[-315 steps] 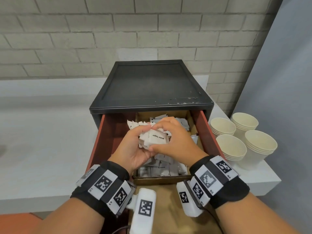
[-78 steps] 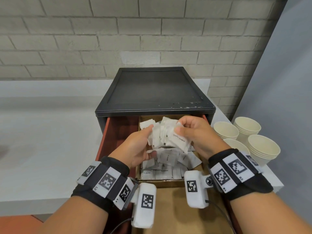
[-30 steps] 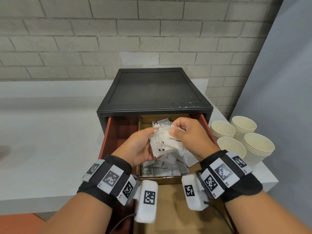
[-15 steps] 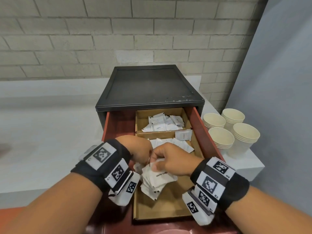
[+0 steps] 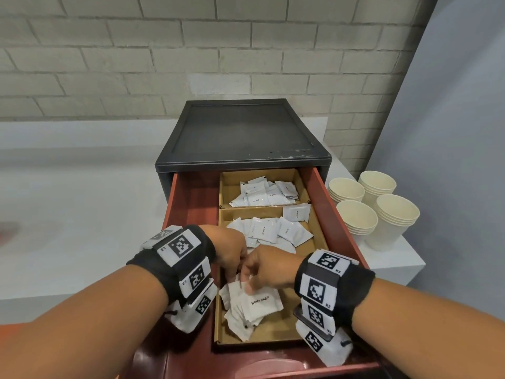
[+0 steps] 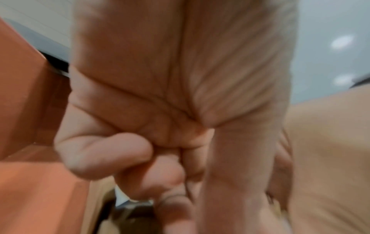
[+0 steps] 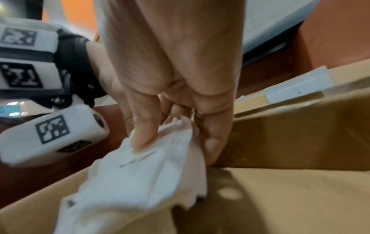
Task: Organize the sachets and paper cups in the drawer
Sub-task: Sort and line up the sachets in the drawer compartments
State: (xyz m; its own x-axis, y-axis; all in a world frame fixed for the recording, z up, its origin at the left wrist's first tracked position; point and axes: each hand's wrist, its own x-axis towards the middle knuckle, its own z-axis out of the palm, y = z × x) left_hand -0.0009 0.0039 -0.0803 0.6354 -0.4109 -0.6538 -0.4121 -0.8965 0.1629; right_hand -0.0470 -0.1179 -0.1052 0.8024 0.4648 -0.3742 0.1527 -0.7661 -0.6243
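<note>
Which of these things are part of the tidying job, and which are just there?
Part of the job:
white paper sachets
stacked cream paper cups
red pull-out drawer
brown cardboard dividers

Just there:
black cabinet top
white counter
pale brick wall

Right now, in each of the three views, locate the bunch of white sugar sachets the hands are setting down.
Head: the white sugar sachets sit low and centre, in the nearest cardboard compartment, under both hands.
Left wrist: not identifiable; only a white sliver shows below the curled fingers, too blurred to tell.
Right wrist: the bunch fills the lower left, pinched by the right hand.
Shared landmark: the red drawer wall.
</note>
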